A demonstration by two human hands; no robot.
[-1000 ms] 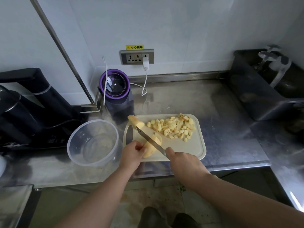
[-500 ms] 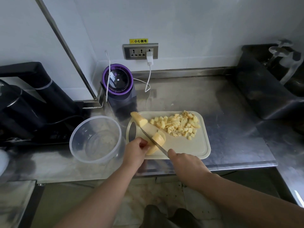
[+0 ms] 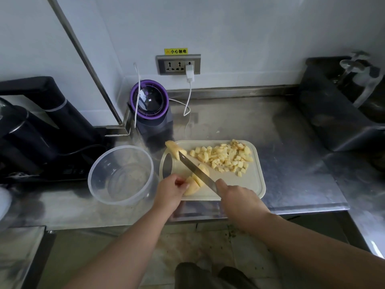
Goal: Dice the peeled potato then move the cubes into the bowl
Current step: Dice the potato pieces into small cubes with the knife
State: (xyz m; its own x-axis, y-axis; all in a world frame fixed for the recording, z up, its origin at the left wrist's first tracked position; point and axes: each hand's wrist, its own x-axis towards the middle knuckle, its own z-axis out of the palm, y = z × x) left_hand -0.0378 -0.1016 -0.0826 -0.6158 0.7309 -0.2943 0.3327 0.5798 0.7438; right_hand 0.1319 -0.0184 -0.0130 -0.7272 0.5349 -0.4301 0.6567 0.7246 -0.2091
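Since half a second ago our knife (image 3: 195,171) has sunk deeper into the potato chunk (image 3: 193,185) at the cutting board's (image 3: 250,180) near-left corner. Our left hand (image 3: 169,190) pinches the chunk and our right hand (image 3: 237,197) grips the knife. The cubes (image 3: 225,156) are heaped at the board's far side. We judge the risk to be the fingertips (image 3: 186,186) just beside the blade: one slip nicks them.

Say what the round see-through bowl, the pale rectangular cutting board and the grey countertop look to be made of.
Round see-through bowl: probably clear plastic; thin, slightly cloudy wall.
Pale rectangular cutting board: likely matte plastic; uniform cream, rounded corners, moulded handle hole.
Grey countertop: stainless steel, brushed; blurred reflections and a folded metal front edge.
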